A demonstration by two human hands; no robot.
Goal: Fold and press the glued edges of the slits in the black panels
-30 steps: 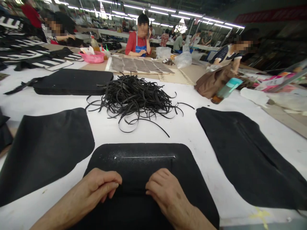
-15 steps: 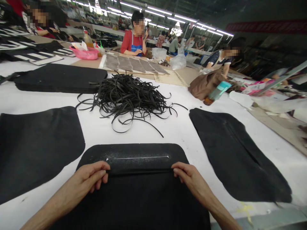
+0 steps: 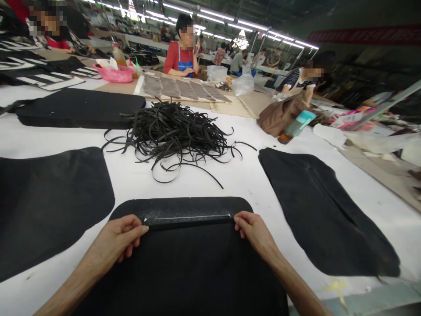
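Note:
A black sheet of fabric or leather (image 3: 197, 267) lies in front of me, its upper edge pinched at both ends. My left hand (image 3: 126, 237) is closed on that edge at the left, thumb on top. At the right, my right hand (image 3: 248, 226) pinches the same edge between thumb and fingers. Under it lies a black panel with rounded corners (image 3: 194, 204). A thin pale slit with small triangular ends (image 3: 187, 217) runs across this panel, just beyond the sheet's edge.
Beyond the panel is a heap of thin black strips (image 3: 177, 131). Black pieces lie left (image 3: 55, 197) and right (image 3: 325, 210), with a black stack (image 3: 82, 107) farther back. A teal-capped bottle (image 3: 296, 127) leans near brown cloth (image 3: 279, 114). Co-workers are across the table.
Both hands have moved the sheet's edge away from me, closer to the pale slit. Less of the panel shows between the edge and the slit.

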